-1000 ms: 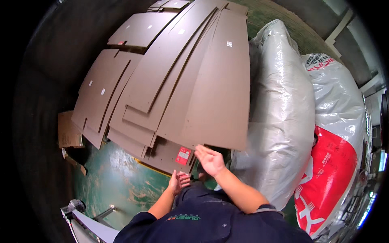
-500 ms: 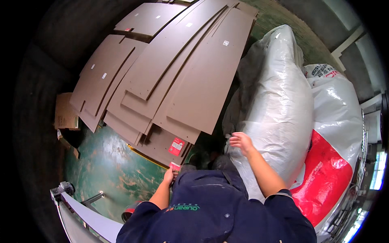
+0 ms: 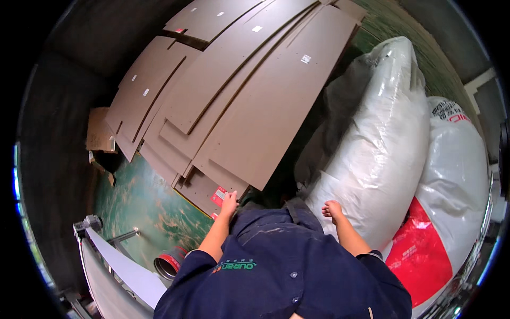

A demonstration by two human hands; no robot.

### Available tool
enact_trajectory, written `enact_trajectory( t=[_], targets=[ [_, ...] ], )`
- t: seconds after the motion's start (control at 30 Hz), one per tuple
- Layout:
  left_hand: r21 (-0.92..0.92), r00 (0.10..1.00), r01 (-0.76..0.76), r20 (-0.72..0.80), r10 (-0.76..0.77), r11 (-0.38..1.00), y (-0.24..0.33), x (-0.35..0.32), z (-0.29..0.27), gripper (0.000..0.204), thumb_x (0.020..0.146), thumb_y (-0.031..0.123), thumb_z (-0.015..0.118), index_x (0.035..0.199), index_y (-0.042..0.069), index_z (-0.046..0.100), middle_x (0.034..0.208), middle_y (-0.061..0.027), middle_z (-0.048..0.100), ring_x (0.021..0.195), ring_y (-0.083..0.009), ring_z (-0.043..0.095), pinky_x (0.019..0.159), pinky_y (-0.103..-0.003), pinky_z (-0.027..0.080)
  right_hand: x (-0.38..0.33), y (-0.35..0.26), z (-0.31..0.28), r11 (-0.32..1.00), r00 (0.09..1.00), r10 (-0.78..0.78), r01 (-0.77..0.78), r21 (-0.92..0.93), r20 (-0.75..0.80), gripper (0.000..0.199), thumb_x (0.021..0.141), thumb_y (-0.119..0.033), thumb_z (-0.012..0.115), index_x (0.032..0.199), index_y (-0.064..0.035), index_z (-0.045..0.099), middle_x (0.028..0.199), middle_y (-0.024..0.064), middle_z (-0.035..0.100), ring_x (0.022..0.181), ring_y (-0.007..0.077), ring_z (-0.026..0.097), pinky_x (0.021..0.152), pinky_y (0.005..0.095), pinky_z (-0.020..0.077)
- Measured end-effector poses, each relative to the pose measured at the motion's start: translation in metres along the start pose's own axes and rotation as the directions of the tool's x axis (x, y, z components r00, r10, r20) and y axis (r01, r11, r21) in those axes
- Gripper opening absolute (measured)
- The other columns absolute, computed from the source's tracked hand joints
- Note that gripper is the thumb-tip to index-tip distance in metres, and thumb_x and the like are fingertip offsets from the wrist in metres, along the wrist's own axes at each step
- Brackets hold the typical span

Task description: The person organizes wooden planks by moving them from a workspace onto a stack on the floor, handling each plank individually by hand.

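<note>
My left hand is at the near end of a stack of brown flat panels, beside a red label on a lower panel. Its fingers are partly hidden, so whether they grip anything is unclear. My right hand hovers in front of a long white plastic-wrapped bundle, its fingers loosely bent and apart with nothing in them. The panels lie overlapping, and several carry small white stickers.
A second bulky white and red bag lies at the right. Cardboard sits at the far left on the green floor. A round duct-like ring and a pale machine part are at lower left.
My left hand has moved from the lower pink label up beside the red one. My right hand has come down and nearer my body. The view has shifted as my head turned.
</note>
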State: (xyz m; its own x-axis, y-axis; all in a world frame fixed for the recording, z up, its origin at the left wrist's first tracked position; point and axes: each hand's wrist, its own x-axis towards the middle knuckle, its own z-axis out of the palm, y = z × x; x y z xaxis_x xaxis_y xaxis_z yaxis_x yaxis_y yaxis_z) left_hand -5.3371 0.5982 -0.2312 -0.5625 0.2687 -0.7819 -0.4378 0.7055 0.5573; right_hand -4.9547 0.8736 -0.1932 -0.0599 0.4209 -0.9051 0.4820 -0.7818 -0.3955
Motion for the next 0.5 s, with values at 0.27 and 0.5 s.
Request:
enact_trajectory(
  t=[0.27, 0.5],
  targets=[
    [0.324, 0.981, -0.152, -0.064, 0.181, 0.934, 0.073, 0.019, 0.055, 0.071, 0.087, 0.048, 0.056, 0.132, -0.005, 0.041, 0.128, -0.0326, 0.048, 0.122, -0.0416, 0.047, 0.102, -0.044, 0.038, 0.057, -0.133, 0.001, 0.970, 0.977, -0.208, 0.201, -0.138, -0.039, 0.021, 0.086, -0.018, 0.055, 0.101, -0.0041, 0.055, 0.077, 0.0101, 0.063, 0.060, 0.0188, 0.061, 0.052, 0.0304, 0.0491],
    [0.102, 0.987, 0.037, -0.158, -0.020, 0.994, 0.095, 0.030, 0.096, 0.081, 0.084, 0.046, 0.059, 0.142, -0.002, 0.028, 0.139, -0.0322, 0.037, 0.129, -0.0414, 0.039, 0.107, -0.043, 0.034, 0.039, -0.223, 0.034, 0.868, 0.914, -0.353, 0.400, -0.295, 0.200, 0.022, 0.089, -0.013, 0.054, 0.107, -0.0034, 0.058, 0.082, 0.0085, 0.064, 0.064, 0.0150, 0.060, 0.057, 0.0263, 0.0490]
  ],
)
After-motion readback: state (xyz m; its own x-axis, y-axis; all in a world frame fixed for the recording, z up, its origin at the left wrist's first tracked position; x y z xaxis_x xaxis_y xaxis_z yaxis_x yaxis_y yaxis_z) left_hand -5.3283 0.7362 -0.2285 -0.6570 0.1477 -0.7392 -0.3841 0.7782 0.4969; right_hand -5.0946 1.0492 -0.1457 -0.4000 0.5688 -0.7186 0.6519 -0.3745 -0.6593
